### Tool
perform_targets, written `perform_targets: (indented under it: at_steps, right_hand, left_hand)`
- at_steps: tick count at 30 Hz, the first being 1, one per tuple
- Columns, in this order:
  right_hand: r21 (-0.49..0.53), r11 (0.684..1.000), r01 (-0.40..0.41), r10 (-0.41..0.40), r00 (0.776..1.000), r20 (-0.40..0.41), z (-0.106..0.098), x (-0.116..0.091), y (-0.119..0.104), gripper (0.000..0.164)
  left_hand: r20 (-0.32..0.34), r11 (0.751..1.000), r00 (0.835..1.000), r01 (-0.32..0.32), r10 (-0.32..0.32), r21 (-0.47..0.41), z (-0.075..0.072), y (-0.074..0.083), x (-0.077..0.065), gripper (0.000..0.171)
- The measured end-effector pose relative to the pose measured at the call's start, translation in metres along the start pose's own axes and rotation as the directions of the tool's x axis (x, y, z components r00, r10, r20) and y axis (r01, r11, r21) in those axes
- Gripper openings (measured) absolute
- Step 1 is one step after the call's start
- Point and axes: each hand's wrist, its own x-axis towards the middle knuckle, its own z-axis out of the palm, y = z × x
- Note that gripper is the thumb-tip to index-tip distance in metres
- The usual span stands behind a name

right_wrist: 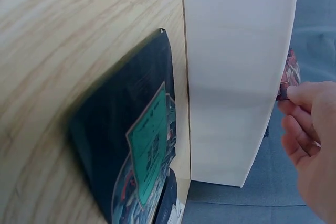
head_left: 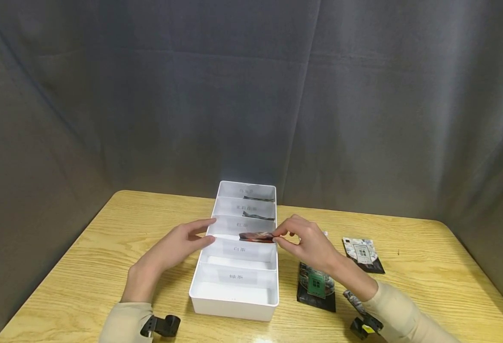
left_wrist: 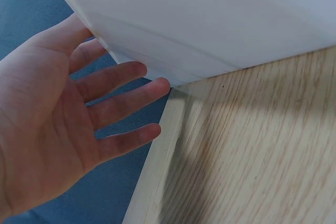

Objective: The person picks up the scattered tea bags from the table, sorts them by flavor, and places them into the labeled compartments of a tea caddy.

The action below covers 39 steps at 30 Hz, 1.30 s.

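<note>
1. Thumb and fingertips of the right hand (head_left: 309, 240) pinch one end of a red-and-dark sachet (head_left: 255, 235); clamped on it, no gap. Hand sits at 3 o'clock from tray centre (12 = away from the person), other fingers curled in.
2. Left hand (head_left: 182, 243) at 9 o'clock: thumb and index apart, tips at the tray's rim. Left wrist view shows the other fingers extended and loosely spread beside the outer wall.
3. Held sachet is at 2 o'clock from tray centre, at the divider between third and fourth compartments, counting from the far end. Seen nearly edge-on, glossy; right wrist view shows it poking above the rim. Can't tell how deep it sits.
4. White tray (head_left: 234, 308): five compartments in a row, 12 to 6, printed labels inside.
5. Dark sachet edges at 1 o'clock: one in the farthest compartment (head_left: 258, 198), one in the second (head_left: 258, 216).
6. Wood table (head_left: 105, 247): green-labelled sachet (head_left: 317, 286) at 4 o'clock, white-labelled sachet (head_left: 364, 253) at 3.
7. Grey curtain (head_left: 191, 105) behind, 12 o'clock.
</note>
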Motion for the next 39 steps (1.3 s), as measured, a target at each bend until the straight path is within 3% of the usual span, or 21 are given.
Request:
perform_targets:
  at_steps: [6,15,23,32,39]
  right_hand:
    - [-0.014,1.000,0.027,-0.027,0.999,-0.020,0.001,-0.003,0.003,0.012]
    - [-0.035,0.998,-0.054,0.052,0.998,-0.037,-0.012,-0.007,0.008,0.010]
    - [0.007,0.994,-0.108,0.108,0.994,-0.021,-0.027,-0.011,0.011,0.010]
    - [-0.013,0.956,-0.293,0.293,0.954,0.058,-0.044,-0.021,0.027,0.011]
    - [-0.037,0.951,-0.307,0.309,0.947,0.083,-0.057,-0.025,0.038,0.015]
  left_hand:
    - [0.009,1.000,1.000,-0.015,0.015,-0.011,0.001,-0.001,0.000,0.059]
    - [0.010,1.000,1.000,-0.014,0.015,-0.017,0.001,0.000,0.000,0.059]
    - [0.010,1.000,1.000,-0.013,0.013,-0.014,0.001,0.000,0.000,0.060]
    - [0.012,1.000,1.000,-0.019,0.020,-0.018,0.002,0.000,0.000,0.059]
    - [0.014,1.000,1.000,-0.019,0.020,-0.020,0.002,0.000,0.001,0.059]
